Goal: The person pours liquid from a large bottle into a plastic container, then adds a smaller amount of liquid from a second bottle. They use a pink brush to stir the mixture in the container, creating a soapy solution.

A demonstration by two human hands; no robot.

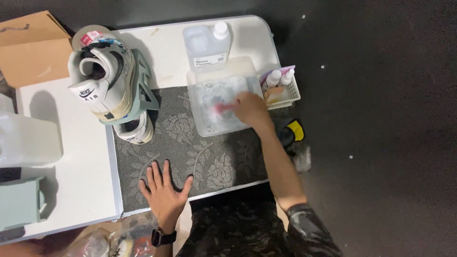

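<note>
View from above of a white surface (71, 157) with rounded corners, partly covered by a grey mat (200, 152) with a raised, dotted rose pattern. The left hand (164, 190) lies flat and released on the mat's near edge, fingers spread, holding nothing; a dark watch (163, 236) sits on its wrist. The right hand (251, 108) reaches into a clear, square plastic tub (221, 97) of foamy water and is closed on a small pink thing (222, 107), blurred, whose kind cannot be told. Just behind the tub stands a clear, flat-sided jug (207, 45) with a white cap and a white rectangular label. A small white lattice basket (285, 90) touching the tub's right side holds two white bottles (278, 77). At the mat's far left corner a pale sneaker (102, 76) rests on a grey-green stand (143, 90), with a second shoe (137, 131) beneath it. A brown cardboard box (31, 47) sits at the upper left. The mat's centre offers open room between the hands. Dark speckled floor (381, 143) lies to the right.
</note>
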